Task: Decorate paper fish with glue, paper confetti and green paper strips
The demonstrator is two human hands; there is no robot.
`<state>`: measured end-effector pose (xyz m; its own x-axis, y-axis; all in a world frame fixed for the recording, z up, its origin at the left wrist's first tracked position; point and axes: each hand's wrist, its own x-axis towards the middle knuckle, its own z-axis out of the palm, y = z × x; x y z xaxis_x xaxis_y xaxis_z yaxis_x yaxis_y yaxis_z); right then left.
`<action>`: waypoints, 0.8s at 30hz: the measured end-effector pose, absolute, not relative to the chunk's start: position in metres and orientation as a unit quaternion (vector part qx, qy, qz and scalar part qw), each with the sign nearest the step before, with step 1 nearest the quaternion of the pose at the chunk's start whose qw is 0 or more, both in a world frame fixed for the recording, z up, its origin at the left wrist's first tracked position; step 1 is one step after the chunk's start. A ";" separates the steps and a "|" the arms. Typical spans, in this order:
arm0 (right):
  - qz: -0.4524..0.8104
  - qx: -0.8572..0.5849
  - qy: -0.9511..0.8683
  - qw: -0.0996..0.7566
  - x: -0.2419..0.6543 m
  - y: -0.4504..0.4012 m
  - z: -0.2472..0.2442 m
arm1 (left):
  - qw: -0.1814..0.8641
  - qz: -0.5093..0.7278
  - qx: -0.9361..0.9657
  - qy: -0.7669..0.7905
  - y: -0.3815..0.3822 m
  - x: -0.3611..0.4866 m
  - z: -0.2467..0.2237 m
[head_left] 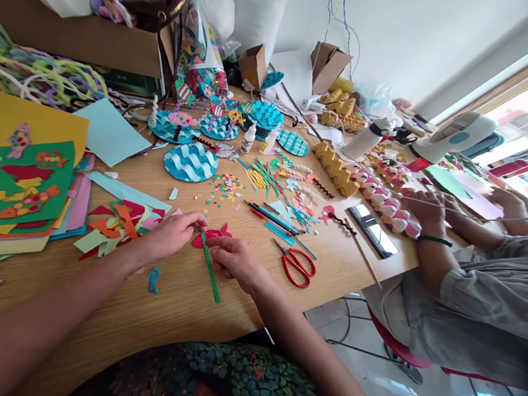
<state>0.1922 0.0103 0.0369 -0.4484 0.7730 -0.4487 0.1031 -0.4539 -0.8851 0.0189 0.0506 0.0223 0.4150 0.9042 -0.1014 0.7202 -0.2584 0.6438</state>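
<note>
My left hand (180, 234) pinches the upper end of a narrow green paper strip (213, 278). My right hand (237, 262) is closed, with its fingertips at the same strip a little lower down; part of that contact is hidden. The strip's free end slants down toward the table's front edge. Beneath and just beyond my fingertips lies a red paper fish (222, 232), partly covered by the hands and the strip. Red-handled scissors (298, 267) rest on the table to the right of my right hand. A small twisted blue piece (153, 279) lies below my left hand.
Paper scraps (120, 226) and coloured sheets (73, 198) lie to the left. Beyond are pencils (276, 217), glue bottles (248, 138), a wavy blue disc (190, 162) and a phone (372, 231). At the right, another person's hands (427, 207) hold a thin cord.
</note>
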 end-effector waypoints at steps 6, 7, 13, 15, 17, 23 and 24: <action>0.709 -0.467 -0.476 0.228 0.189 0.011 0.034 | 0.363 0.141 0.751 0.534 0.052 0.020 0.025; 0.706 -0.470 -0.479 0.225 0.189 0.011 0.035 | 0.362 0.143 0.751 0.534 0.052 0.020 0.026; 0.701 -0.473 -0.487 0.217 0.190 0.007 0.036 | 0.338 0.151 0.766 0.525 0.052 0.020 0.023; 0.704 -0.482 -0.476 0.212 0.192 0.004 0.034 | 0.324 0.149 0.773 0.525 0.052 0.019 0.021; 0.707 -0.497 -0.459 0.206 0.194 0.001 0.032 | 0.315 0.146 0.777 0.525 0.052 0.019 0.020; 0.716 -0.502 -0.440 0.204 0.198 -0.009 0.026 | 0.307 0.144 0.775 0.533 0.053 0.018 0.018; 0.714 -0.504 -0.441 0.203 0.198 -0.011 0.025 | 0.308 0.146 0.775 0.533 0.053 0.019 0.018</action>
